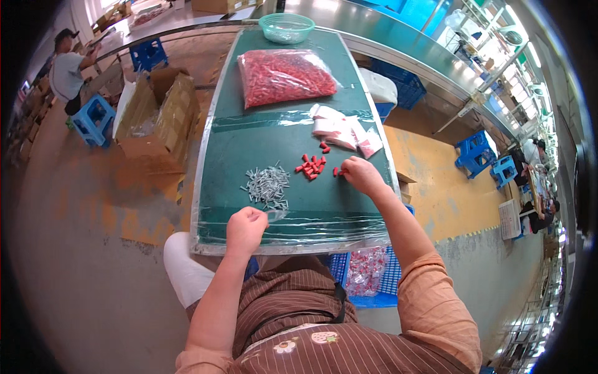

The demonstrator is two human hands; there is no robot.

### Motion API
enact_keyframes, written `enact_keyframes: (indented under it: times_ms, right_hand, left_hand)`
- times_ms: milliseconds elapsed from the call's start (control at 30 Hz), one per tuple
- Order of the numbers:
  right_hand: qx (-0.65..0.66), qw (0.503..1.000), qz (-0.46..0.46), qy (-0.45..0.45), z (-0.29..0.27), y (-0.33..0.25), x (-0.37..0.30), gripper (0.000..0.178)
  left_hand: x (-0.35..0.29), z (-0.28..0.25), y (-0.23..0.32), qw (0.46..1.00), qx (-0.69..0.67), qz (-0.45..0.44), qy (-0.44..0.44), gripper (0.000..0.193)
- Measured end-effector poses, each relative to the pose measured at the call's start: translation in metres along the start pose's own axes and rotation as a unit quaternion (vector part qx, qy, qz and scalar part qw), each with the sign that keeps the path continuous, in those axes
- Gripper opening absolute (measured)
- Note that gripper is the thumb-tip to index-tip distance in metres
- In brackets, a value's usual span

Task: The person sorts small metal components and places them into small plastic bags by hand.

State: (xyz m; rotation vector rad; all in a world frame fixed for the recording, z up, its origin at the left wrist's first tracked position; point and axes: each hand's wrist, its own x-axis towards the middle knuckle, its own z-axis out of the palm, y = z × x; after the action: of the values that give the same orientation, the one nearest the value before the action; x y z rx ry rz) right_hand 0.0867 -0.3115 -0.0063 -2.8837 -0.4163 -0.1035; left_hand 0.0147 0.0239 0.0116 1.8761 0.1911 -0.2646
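Note:
My left hand (245,230) is closed at the table's near edge, pinching what looks like a small clear plastic bag (276,214). Just beyond it lies a loose heap of grey screws (266,184). My right hand (362,176) reaches over the right side of the table, its fingers pinched at a small red plug (341,172); part of the grip is hidden. To the left of those fingers is a small pile of red plugs (310,167), with a couple more plugs (324,147) behind. Small flat bags in white and red (339,129) lie beyond my right hand.
A large clear bag of red pieces (286,77) and a green plastic bowl (286,28) stand toward the table's far end. Below the near edge is a blue basket (391,288) of filled bags. An open cardboard box (152,121) sits left; a person (70,68) sits beyond.

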Motion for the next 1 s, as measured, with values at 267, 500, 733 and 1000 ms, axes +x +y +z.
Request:
enact_keyframes:
  times_ms: [267,500,733,1000]
  right_hand:
    - [0.055,0.995,0.084,0.019,-0.016,-0.057,-0.009,0.013]
    - [0.19,0.98,0.029,-0.06,-0.051,-0.124,-0.015,0.014]
    - [0.053,0.986,-0.15,-0.059,-0.059,-0.165,-0.025,0.007]
    - [0.031,0.986,-0.144,-0.074,-0.059,-0.168,-0.022,0.01]
  left_hand:
    - [0.008,0.009,0.006,0.999,0.038,0.012,0.007,0.016]
    - [0.012,0.031,0.01,0.99,0.124,0.059,0.022,0.016]
    - [0.002,0.041,0.025,0.979,0.169,0.111,0.016,0.019]
    - [-0.003,0.038,0.028,0.982,0.163,0.098,0.003,0.02]
